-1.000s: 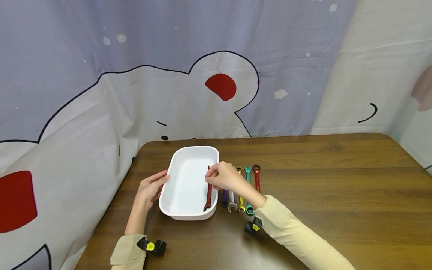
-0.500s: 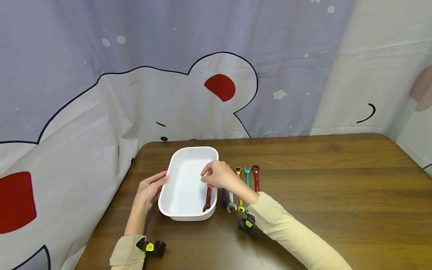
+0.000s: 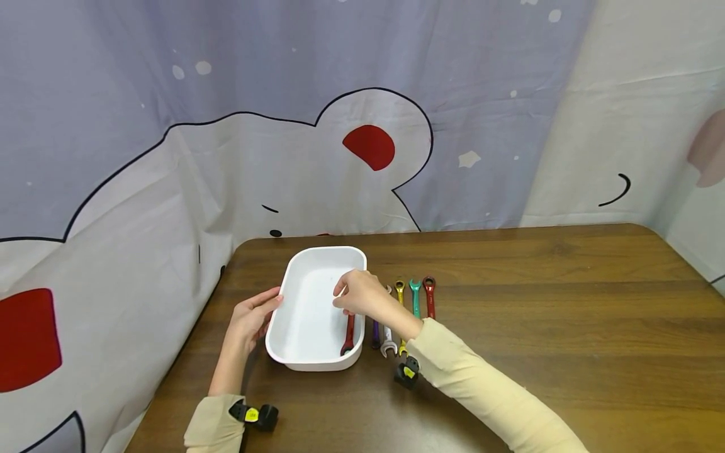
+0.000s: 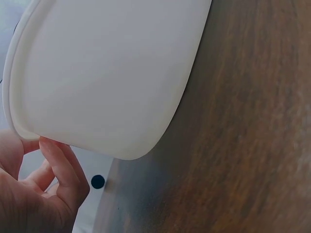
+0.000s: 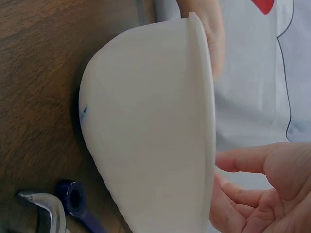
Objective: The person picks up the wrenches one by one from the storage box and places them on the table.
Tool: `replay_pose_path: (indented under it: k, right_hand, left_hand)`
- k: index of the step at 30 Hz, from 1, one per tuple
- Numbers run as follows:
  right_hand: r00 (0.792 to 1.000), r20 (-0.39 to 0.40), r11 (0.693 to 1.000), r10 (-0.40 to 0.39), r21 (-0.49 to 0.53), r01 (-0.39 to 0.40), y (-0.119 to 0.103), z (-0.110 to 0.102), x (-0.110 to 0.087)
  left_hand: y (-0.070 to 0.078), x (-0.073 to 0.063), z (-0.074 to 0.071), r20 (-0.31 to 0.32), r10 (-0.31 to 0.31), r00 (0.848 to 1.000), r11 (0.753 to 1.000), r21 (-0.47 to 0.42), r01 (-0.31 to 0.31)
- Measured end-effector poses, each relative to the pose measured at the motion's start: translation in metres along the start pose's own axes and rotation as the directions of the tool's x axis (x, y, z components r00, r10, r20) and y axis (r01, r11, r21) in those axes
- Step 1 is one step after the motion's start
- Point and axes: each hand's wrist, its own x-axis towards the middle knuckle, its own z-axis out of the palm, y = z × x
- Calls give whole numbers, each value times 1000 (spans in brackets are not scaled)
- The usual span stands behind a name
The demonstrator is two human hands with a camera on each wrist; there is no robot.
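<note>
A white plastic basin (image 3: 308, 321) stands on the wooden table. My left hand (image 3: 253, 319) pinches its left rim between thumb and fingers, which the left wrist view also shows at the basin's edge (image 4: 112, 82). Over the basin's right side hovers my right hand (image 3: 365, 296), thumb and index finger apart with nothing visible between them. Beneath it a red combination wrench (image 3: 349, 333) lies along the inner right wall, its upper part hidden by the hand. In the right wrist view the rim covers the right hand's fingertips (image 5: 226, 160).
Right of the basin, several wrenches lie side by side: purple (image 3: 376, 333), silver (image 3: 388, 345), yellow (image 3: 400, 289), green (image 3: 416, 297) and another red wrench (image 3: 430, 294). The right forearm partly covers them. A printed curtain (image 3: 481, 113) hangs behind the table (image 3: 555, 302).
My right hand has shifted a little left, off the red wrench and further over the basin, its fingers spreading apart. The wrench stays in place. My left hand keeps its grip on the rim.
</note>
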Motion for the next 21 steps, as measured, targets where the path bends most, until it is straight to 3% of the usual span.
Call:
replay_pose_path:
  k: [13,21]
  right_hand:
    - [1000,0,994,4,-105,-4,-3,14,9]
    - [1000,-3,974,11,-225,-12,-5,17,14]
  left_hand:
    - [-1,0,0,-3,7,1000,1000,-2,-7]
    - [-2,3,0,-16,19,1000,1000,18,-19]
